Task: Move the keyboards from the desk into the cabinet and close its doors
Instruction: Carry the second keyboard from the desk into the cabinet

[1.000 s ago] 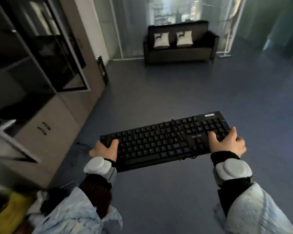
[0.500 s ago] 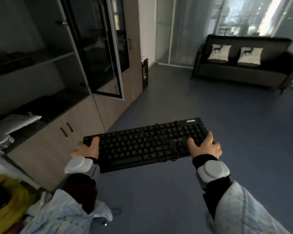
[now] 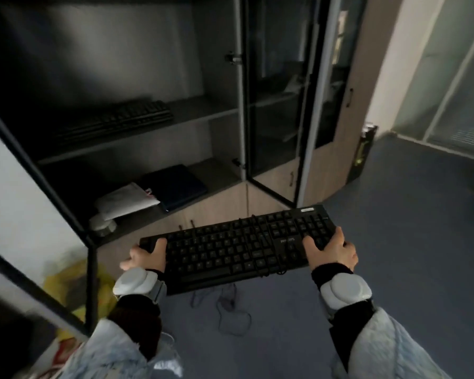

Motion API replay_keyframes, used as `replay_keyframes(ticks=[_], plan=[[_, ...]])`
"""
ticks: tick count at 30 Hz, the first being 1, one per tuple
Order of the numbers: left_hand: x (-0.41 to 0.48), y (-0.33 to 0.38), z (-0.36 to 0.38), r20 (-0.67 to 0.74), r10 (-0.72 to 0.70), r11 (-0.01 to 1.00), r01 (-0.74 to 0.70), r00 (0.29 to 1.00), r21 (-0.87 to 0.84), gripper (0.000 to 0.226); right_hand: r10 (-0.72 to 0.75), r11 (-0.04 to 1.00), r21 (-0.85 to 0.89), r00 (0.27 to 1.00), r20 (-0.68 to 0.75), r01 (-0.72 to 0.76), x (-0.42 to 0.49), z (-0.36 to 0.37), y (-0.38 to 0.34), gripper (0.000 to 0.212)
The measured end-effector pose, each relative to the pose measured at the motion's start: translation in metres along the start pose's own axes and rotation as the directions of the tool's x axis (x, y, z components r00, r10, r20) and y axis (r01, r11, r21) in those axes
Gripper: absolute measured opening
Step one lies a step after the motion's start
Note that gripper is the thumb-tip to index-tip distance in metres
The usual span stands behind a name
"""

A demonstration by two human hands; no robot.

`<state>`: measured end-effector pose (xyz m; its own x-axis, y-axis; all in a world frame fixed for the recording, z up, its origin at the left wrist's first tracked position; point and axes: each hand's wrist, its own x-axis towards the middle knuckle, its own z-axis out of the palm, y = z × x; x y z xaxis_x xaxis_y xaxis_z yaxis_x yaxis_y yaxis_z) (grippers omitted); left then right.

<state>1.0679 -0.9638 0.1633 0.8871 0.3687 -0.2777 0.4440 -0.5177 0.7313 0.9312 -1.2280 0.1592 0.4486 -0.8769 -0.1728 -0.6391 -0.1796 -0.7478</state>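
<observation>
Hands hold a black keyboard (image 3: 241,242) up in the air, in front of the cabinet (image 3: 137,124). The left hand (image 3: 145,255) grips its left end, thumb on the keys. The right hand (image 3: 333,250) grips its right end the same way. A thin cord (image 3: 268,250) is wound around the keyboard's middle. The cabinet's glass doors (image 3: 274,105) stand open. Another keyboard (image 3: 115,120) lies on the upper shelf. Papers (image 3: 126,199) and a dark folder (image 3: 175,186) lie on the lower shelf.
</observation>
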Motion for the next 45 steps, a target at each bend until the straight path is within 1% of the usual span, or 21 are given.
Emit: replay_keyframes(ticks=[3, 6, 9, 12, 15, 17, 19, 22, 23, 24, 27, 32, 33, 35, 37, 39, 40, 41, 42, 44, 45], plan=[[0.039, 0.038, 0.007, -0.089, -0.055, 0.998, 0.052, 0.994, -0.037, 0.073, -0.137, 0.990, -0.010, 0.987, 0.087, 0.139, 0.058, 0.024, -0.055, 0.081], [0.080, 0.066, 0.005, -0.187, -0.101, 0.989, 0.078, 0.977, -0.126, 0.073, -0.236, 0.972, 0.018, 0.962, 0.139, 0.236, 0.104, 0.054, -0.111, 0.079], [0.120, 0.096, -0.006, -0.323, -0.093, 0.985, 0.039, 0.942, -0.168, 0.076, -0.301, 0.953, 0.038, 0.931, 0.207, 0.300, 0.132, 0.092, -0.166, 0.080], [0.171, 0.132, -0.030, -0.414, -0.064, 0.983, -0.013, 0.908, -0.181, 0.069, -0.367, 0.930, 0.102, 0.901, 0.232, 0.353, 0.155, 0.134, -0.222, 0.080], [0.233, 0.165, -0.060, -0.429, -0.003, 0.979, -0.085, 0.903, -0.188, 0.074, -0.443, 0.894, 0.181, 0.869, 0.222, 0.409, 0.164, 0.177, -0.283, 0.081], [0.287, 0.189, -0.085, -0.466, 0.043, 0.972, -0.145, 0.884, -0.187, 0.074, -0.495, 0.863, 0.220, 0.850, 0.179, 0.455, 0.169, 0.214, -0.334, 0.082], [0.321, 0.209, -0.101, -0.484, 0.035, 0.968, -0.150, 0.875, -0.201, 0.069, -0.531, 0.837, 0.238, 0.836, 0.135, 0.493, 0.172, 0.230, -0.370, 0.082], [0.397, 0.245, -0.132, -0.492, 0.019, 0.968, -0.139, 0.870, -0.207, 0.069, -0.550, 0.819, 0.280, 0.824, 0.136, 0.500, 0.173, 0.284, -0.447, 0.082], [0.423, 0.256, -0.141, -0.489, 0.021, 0.969, -0.137, 0.872, -0.203, 0.070, -0.545, 0.821, 0.294, 0.826, 0.146, 0.490, 0.173, 0.300, -0.474, 0.083], [0.433, 0.259, -0.144, -0.483, 0.017, 0.977, -0.116, 0.876, -0.177, 0.070, -0.542, 0.825, 0.297, 0.823, 0.170, 0.481, 0.172, 0.306, -0.483, 0.082], [0.494, 0.274, -0.157, -0.489, 0.036, 0.981, -0.124, 0.872, -0.148, 0.065, -0.545, 0.829, 0.282, 0.811, 0.214, 0.483, 0.178, 0.351, -0.531, 0.081], [0.569, 0.286, -0.154, -0.382, 0.055, 0.970, -0.140, 0.922, -0.198, 0.062, -0.511, 0.859, 0.173, 0.797, 0.321, 0.481, 0.188, 0.409, -0.571, 0.081], [0.580, 0.284, -0.150, -0.366, 0.067, 0.968, -0.150, 0.928, -0.202, 0.062, -0.507, 0.861, 0.149, 0.800, 0.322, 0.486, 0.190, 0.418, -0.574, 0.081], [0.597, 0.278, -0.145, -0.355, 0.051, 0.981, -0.114, 0.933, -0.158, 0.065, -0.516, 0.854, 0.115, 0.804, 0.294, 0.507, 0.195, 0.433, -0.578, 0.079], [0.603, 0.277, -0.145, -0.337, 0.083, 0.987, -0.125, 0.938, -0.105, 0.079, -0.532, 0.845, 0.101, 0.806, 0.261, 0.525, 0.198, 0.438, -0.578, 0.078], [0.607, 0.276, -0.148, -0.281, 0.091, 0.985, -0.127, 0.955, -0.115, 0.094, -0.524, 0.849, 0.074, 0.811, 0.261, 0.524, 0.201, 0.442, -0.577, 0.078], [0.608, 0.275, -0.148, -0.270, 0.081, 0.989, -0.112, 0.959, -0.100, 0.096, -0.517, 0.852, 0.067, 0.813, 0.267, 0.519, 0.202, 0.442, -0.576, 0.079], [0.607, 0.275, -0.147, -0.290, 0.076, 0.994, -0.095, 0.954, -0.052, 0.094, -0.516, 0.852, 0.065, 0.814, 0.265, 0.519, 0.202, 0.442, -0.576, 0.079], [0.603, 0.275, -0.146, -0.345, 0.079, 0.997, -0.078, 0.935, 0.017, 0.086, -0.522, 0.849, 0.066, 0.814, 0.256, 0.524, 0.202, 0.440, -0.576, 0.079], [0.588, 0.278, -0.137, -0.496, 0.112, 0.989, -0.048, 0.861, 0.140, 0.069, -0.570, 0.820, 0.080, 0.794, 0.210, 0.567, 0.199, 0.435, -0.574, 0.078], [0.575, 0.281, -0.133, -0.534, 0.137, 0.983, -0.048, 0.834, 0.176, 0.066, -0.603, 0.797, 0.099, 0.774, 0.190, 0.596, 0.197, 0.431, -0.573, 0.077]])
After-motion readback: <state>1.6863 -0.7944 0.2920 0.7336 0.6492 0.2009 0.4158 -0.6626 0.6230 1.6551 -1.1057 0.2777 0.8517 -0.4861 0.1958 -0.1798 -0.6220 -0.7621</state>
